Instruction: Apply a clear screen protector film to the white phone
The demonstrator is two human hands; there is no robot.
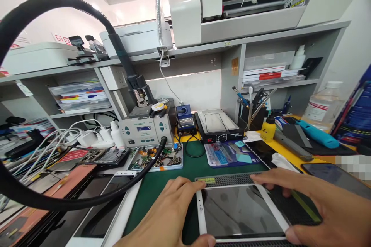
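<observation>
A tablet (237, 210) with a white frame and a dark, glossy screen lies face up in front of me, tilted slightly in view. Beneath it a black perforated mat (234, 179) shows along the far and near edges. My left hand (171, 212) grips the tablet's left side, fingertips at the far corner and thumb at the near one. On the opposite side, my right hand (321, 200) spans the right edge, its index finger at the far corner and thumb on the near corner. The undersides of the fingers are partly hidden.
Left are tablets and screen panels (98, 200) under a looping black hose (87, 202). Behind stand a parts tray (172, 168), a grey control unit (146, 133) and a heating plate (217, 121). A yellow bottle (268, 130) and a phone (333, 175) are right.
</observation>
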